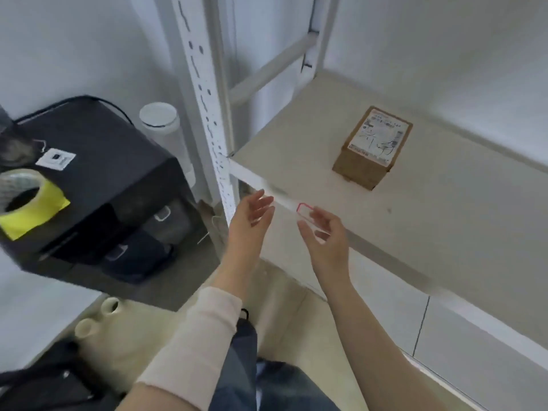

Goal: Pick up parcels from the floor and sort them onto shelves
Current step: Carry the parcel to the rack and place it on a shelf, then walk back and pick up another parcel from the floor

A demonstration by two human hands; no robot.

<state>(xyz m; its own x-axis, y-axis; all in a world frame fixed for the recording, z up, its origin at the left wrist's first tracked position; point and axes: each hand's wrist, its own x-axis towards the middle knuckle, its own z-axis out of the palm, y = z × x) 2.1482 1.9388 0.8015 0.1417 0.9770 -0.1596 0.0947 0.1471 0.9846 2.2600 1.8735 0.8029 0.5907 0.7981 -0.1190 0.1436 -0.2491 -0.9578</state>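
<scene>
While one box [372, 148] is already set on the shelf [444, 221], well back from its front edge, both hands, left [252, 221] and right [327, 241], are held empty with fingers spread wide at that edge; no floor parcels are seen.

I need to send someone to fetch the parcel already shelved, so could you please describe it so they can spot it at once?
Start at the white metal shelving unit and look at its pale beige shelf board. Toward the back of that board sits a small brown cardboard box. It is the only item on the board, and a white printed shipping label covers its top face.
</scene>
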